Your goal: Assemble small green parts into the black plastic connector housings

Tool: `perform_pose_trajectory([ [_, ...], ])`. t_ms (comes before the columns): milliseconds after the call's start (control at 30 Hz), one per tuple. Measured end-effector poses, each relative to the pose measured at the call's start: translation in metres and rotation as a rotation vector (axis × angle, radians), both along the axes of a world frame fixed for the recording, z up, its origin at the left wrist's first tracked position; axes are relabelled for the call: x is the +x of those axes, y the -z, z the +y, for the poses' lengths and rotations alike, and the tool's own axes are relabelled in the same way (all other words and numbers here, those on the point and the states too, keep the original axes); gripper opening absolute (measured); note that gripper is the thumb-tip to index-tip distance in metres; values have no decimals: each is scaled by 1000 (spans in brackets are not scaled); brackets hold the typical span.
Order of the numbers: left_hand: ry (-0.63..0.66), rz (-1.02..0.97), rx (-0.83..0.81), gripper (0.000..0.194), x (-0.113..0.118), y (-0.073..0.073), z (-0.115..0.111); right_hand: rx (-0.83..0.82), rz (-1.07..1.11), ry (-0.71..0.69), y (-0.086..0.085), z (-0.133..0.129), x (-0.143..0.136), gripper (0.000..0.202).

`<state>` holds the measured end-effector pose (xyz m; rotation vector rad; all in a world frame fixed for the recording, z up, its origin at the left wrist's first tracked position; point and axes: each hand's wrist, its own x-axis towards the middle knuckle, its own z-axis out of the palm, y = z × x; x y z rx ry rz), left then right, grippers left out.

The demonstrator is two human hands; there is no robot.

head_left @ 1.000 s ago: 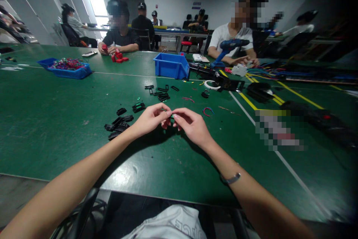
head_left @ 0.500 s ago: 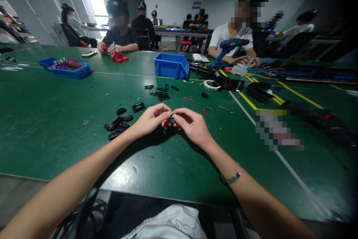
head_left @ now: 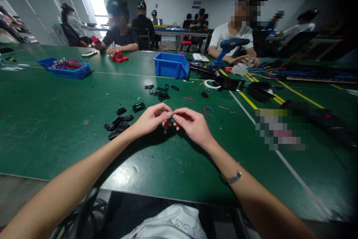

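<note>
My left hand [head_left: 153,119] and my right hand [head_left: 192,124] meet above the green table, fingertips pinched together. Whatever sits between the fingers is too small and too covered to name. Left of my left hand lies a pile of black plastic housings [head_left: 119,125]. Just beyond it is a black housing with a green part inside [head_left: 138,107]. Farther off are several thin black frames [head_left: 162,93]. To the right of my right hand rests a curled red and blue wire [head_left: 207,111].
A blue bin [head_left: 171,66] stands ahead, and a blue tray of coloured wires [head_left: 69,69] is at the left. A blue cordless drill [head_left: 231,47] stands near a co-worker in white [head_left: 232,37]. Across the table, another person in black [head_left: 120,37] handles red blocks [head_left: 119,57].
My hands stay nearly in place, with only slight finger movement. Across the table, the person in black has moved a red piece to the left and up.
</note>
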<state>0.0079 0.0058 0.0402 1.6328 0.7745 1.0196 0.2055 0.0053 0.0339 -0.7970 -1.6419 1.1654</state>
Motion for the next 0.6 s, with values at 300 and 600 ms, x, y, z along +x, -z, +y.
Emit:
perform_pose_trajectory([
  [300, 5, 1, -3, 34, 0, -2, -1, 5, 6, -16, -2, 0, 0, 20],
  [600, 17, -20, -29, 32, -2, -2, 0, -17, 22, -10, -2, 0, 0, 19],
])
